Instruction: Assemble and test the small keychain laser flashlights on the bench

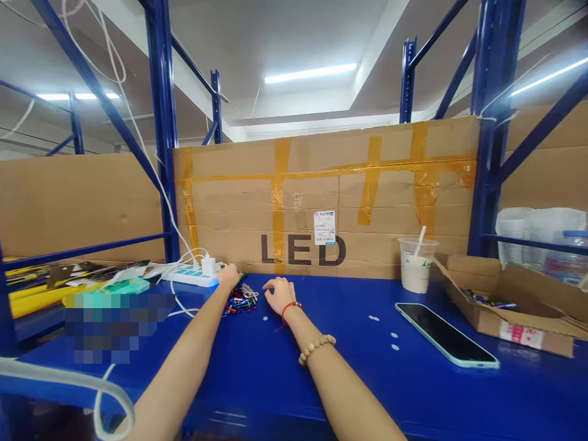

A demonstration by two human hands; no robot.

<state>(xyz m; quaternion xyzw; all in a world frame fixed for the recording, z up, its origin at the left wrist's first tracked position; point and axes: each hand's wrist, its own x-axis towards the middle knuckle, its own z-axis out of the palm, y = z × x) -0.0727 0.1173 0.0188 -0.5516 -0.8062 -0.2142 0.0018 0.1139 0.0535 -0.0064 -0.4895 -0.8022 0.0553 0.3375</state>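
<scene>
A small pile of shiny metal pieces (242, 298) in red, blue, green and silver lies on the blue tabletop; they look like little carabiner clips, too small to be sure. My left hand (229, 276) is at the pile's far left edge, close to a white power strip (190, 275). Its fingers are mostly hidden behind the back of the hand. Just right of the pile rests my right hand (279, 294), palm down and apart from the pieces. Its fingers are loosely bent and a little apart, with nothing seen in them.
To the right lie a phone (446, 334) and an open cardboard box (505, 321) with small pieces inside. A plastic cup (416, 266) with a straw stands behind them. A cardboard sheet (303, 208) closes the back. White cables (172, 214) hang at left.
</scene>
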